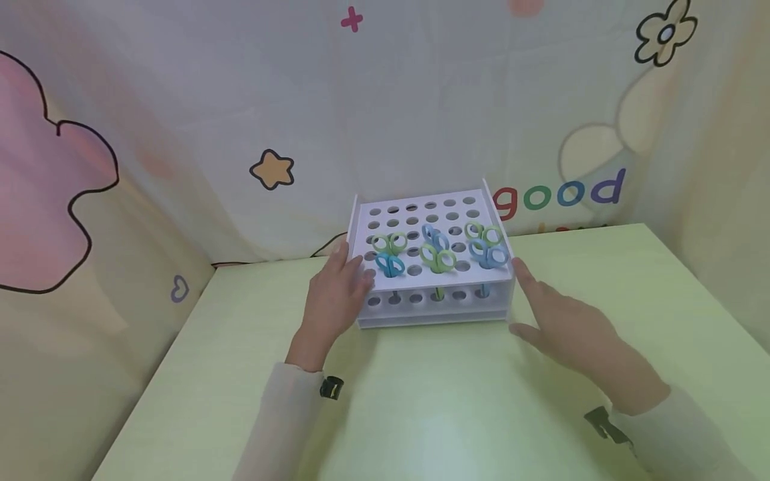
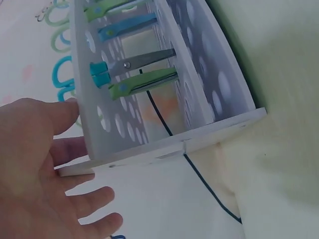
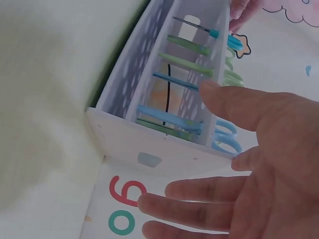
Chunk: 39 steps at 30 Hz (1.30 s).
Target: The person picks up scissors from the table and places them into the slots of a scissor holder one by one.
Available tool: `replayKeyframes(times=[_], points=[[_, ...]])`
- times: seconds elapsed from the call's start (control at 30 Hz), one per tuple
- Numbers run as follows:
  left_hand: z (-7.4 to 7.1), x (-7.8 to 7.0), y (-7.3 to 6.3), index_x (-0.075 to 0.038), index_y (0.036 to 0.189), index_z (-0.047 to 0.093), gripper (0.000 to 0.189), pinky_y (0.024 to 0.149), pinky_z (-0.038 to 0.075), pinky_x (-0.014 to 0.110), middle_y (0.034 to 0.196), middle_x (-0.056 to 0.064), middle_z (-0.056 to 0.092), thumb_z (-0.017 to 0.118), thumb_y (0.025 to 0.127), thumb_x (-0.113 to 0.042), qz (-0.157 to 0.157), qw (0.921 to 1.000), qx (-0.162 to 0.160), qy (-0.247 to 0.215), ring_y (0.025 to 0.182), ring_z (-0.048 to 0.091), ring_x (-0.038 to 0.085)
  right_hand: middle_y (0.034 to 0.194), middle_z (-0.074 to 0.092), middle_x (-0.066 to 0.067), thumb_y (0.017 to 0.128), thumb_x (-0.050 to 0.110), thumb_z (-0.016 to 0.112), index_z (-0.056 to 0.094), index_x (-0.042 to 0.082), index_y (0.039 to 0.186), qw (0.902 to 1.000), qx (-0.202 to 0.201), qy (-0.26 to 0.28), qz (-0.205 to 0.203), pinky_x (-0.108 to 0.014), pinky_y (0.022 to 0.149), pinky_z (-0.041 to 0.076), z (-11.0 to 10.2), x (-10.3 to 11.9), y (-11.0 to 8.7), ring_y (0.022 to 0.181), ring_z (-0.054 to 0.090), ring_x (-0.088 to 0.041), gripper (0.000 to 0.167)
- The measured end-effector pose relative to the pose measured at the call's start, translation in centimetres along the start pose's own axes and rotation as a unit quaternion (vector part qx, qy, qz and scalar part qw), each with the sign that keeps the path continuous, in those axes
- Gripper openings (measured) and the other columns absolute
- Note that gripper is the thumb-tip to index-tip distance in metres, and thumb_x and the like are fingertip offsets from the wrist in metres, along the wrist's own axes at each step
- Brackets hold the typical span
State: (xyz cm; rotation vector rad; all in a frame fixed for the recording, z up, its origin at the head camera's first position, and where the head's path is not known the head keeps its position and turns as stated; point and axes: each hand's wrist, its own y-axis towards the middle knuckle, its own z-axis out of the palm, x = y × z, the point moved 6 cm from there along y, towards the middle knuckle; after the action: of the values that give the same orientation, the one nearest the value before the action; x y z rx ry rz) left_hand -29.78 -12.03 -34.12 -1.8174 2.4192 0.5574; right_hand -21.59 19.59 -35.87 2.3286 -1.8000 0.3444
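A white rack (image 1: 415, 282) with rows of round holes stands at the back of the table. Several pairs of scissors hang in it, handles up: teal scissors (image 1: 390, 266) at the front left, light blue scissors (image 1: 488, 255) at the front right, and green scissors (image 1: 438, 259) near the middle. My left hand (image 1: 333, 294) grips the rack's left side, thumb over the upper panel's edge, in the left wrist view (image 2: 35, 154). Beside the right side, my right hand (image 1: 568, 327) has its fingers extended, the index fingertip at the upper corner. In the right wrist view the fingers (image 3: 199, 209) are spread.
The pale green table (image 1: 421, 407) carries the rack close to a printed curtain (image 1: 409, 120) behind it. More curtain hangs along the left and right sides. A dark cord-like line (image 2: 207, 181) shows behind the rack in the left wrist view.
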Motion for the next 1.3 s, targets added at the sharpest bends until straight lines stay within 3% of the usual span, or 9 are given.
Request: replayKeyframes(times=[0.2, 0.33, 0.47, 0.67, 0.83, 0.93, 1.03, 1.13, 1.3], points=[[0.3, -0.5, -2.4, -0.008, 0.150, 0.049, 0.059, 0.107, 0.033, 0.060, 0.165, 0.020, 0.016, 0.062, 0.101, -0.039, 0.013, 0.9999, 0.004, -0.008, 0.140, 0.036, 0.044, 0.149, 0.041, -0.033, 0.095, 0.038, 0.071, -0.008, 0.010, 0.162, 0.9999, -0.007, 0.007, 0.000, -0.059, 0.088, 0.049, 0.7, 0.3, -0.4, 0.124, 0.052, -0.049, 0.107], [1.0, -0.9, -3.7, -0.012, 0.156, 0.041, 0.069, 0.107, 0.033, 0.059, 0.166, 0.022, 0.007, 0.067, 0.098, -0.041, 0.014, 0.9999, 0.008, -0.005, 0.138, 0.039, 0.046, 0.151, 0.039, -0.031, 0.095, 0.038, 0.071, -0.007, 0.006, 0.161, 0.9999, -0.010, 0.010, 0.002, -0.055, 0.083, 0.052, 1.3, 0.9, -0.4, 0.116, 0.060, -0.046, 0.108], [2.2, -1.5, -4.5, -0.017, 0.161, 0.029, 0.083, 0.107, 0.035, 0.058, 0.166, 0.024, -0.002, 0.071, 0.094, -0.042, 0.015, 0.9991, 0.005, 0.039, 0.136, 0.041, 0.045, 0.150, 0.039, -0.033, 0.095, 0.039, 0.071, -0.010, 0.007, 0.161, 0.9999, 0.007, 0.015, -0.002, -0.056, 0.083, 0.052, 2.4, 1.5, -0.1, 0.116, 0.059, -0.048, 0.110], [4.0, -2.5, -5.6, -0.014, 0.163, 0.015, 0.095, 0.104, 0.036, 0.060, 0.166, 0.023, 0.002, 0.072, 0.093, -0.044, 0.029, 0.9954, 0.017, 0.090, 0.140, 0.033, 0.049, 0.147, 0.040, -0.036, 0.093, 0.038, 0.074, -0.017, 0.010, 0.159, 0.9996, 0.021, 0.016, 0.008, -0.055, 0.079, 0.053, 3.7, 1.7, 0.2, 0.110, 0.061, -0.050, 0.116], [4.7, -2.6, -6.5, -0.015, 0.163, 0.011, 0.098, 0.104, 0.037, 0.060, 0.167, 0.021, 0.001, 0.073, 0.093, -0.042, 0.013, 0.9955, 0.018, 0.092, 0.140, 0.033, 0.051, 0.145, 0.047, -0.032, 0.093, 0.035, 0.075, -0.001, 0.005, 0.161, 0.9999, -0.006, 0.011, 0.001, -0.051, 0.071, 0.054, 4.0, 2.6, 0.3, 0.094, 0.067, -0.042, 0.107], [4.7, -2.7, -7.2, -0.014, 0.163, 0.012, 0.097, 0.103, 0.037, 0.060, 0.167, 0.020, 0.002, 0.073, 0.092, -0.041, 0.021, 0.9949, 0.017, 0.097, 0.139, 0.034, 0.051, 0.141, 0.052, -0.029, 0.092, 0.030, 0.075, 0.015, 0.004, 0.159, 0.9979, -0.057, -0.011, -0.029, -0.051, 0.071, 0.054, 4.0, 4.0, 0.4, 0.092, 0.066, -0.040, 0.095], [4.6, -2.7, -7.9, -0.014, 0.163, 0.013, 0.096, 0.105, 0.034, 0.061, 0.167, 0.019, 0.006, 0.072, 0.093, -0.043, 0.036, 0.9925, 0.032, 0.112, 0.141, 0.033, 0.048, 0.141, 0.051, -0.030, 0.091, 0.026, 0.076, 0.028, 0.003, 0.155, 0.9890, -0.121, -0.038, -0.076, -0.055, 0.080, 0.052, 4.1, 5.3, 0.4, 0.108, 0.062, -0.044, 0.084], [4.6, -2.7, -8.5, -0.016, 0.163, 0.014, 0.094, 0.109, 0.027, 0.062, 0.166, 0.018, 0.014, 0.069, 0.094, -0.047, 0.050, 0.9870, 0.056, 0.142, 0.146, 0.027, 0.043, 0.144, 0.046, -0.032, 0.090, 0.031, 0.077, 0.035, 0.003, 0.152, 0.9787, -0.162, -0.072, -0.103, -0.064, 0.094, 0.042, 4.4, 5.9, 0.1, 0.129, 0.048, -0.048, 0.080], [5.4, -3.0, -9.0, -0.017, 0.163, 0.020, 0.095, 0.114, 0.018, 0.060, 0.167, 0.018, 0.013, 0.056, 0.092, -0.069, 0.073, 0.9727, 0.057, 0.213, 0.152, 0.008, 0.038, 0.160, 0.021, -0.031, 0.086, 0.060, 0.072, 0.023, 0.012, 0.160, 0.9846, -0.123, -0.109, -0.060, -0.077, 0.102, 0.020, 5.7, 5.3, -0.2, 0.145, 0.018, -0.051, 0.100]])
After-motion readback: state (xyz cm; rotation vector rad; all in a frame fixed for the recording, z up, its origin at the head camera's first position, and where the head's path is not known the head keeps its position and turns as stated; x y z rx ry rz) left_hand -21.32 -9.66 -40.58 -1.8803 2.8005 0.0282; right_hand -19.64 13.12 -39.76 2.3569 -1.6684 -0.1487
